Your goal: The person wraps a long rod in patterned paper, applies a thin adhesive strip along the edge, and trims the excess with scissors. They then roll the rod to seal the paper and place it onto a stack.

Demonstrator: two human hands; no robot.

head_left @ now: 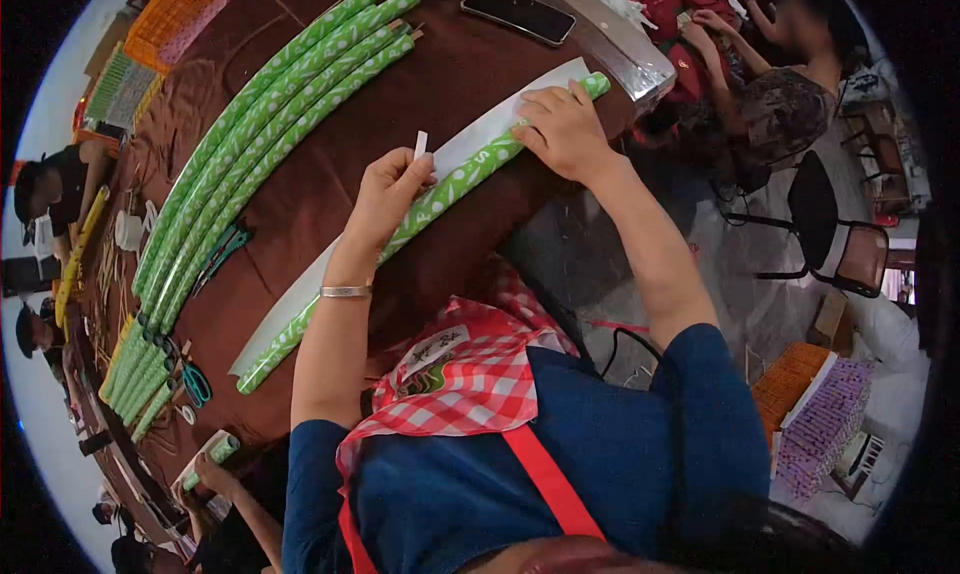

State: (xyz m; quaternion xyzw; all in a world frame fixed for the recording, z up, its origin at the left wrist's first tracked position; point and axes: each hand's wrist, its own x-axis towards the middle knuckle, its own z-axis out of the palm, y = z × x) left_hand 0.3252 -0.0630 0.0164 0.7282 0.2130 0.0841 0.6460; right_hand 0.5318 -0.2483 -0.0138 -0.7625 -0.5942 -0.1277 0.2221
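A brown cloth (310,199) covers the table, and I note long green rolls (290,99) in a row at its left side, teal-handled scissors (197,384) below them and a phone (518,14) at the far edge. The green patterned roll (455,186) in work lies diagonally across the near part of the cloth, passing under both hands, with a strip of white sheet (485,139) exposed along its far side. The left hand (393,196) is over its middle; the right hand (568,129) is near its upper right end.

The left wrist and forearm hide part of the roll. I cannot make out the print in full, nor the left fingertips.

The left hand pinches a small white strip (421,146) upright between thumb and fingers. The right hand lies palm down, fingers bent across the roll; I cannot tell whether they grip it. Both elbows are bent, forearms reaching forward.
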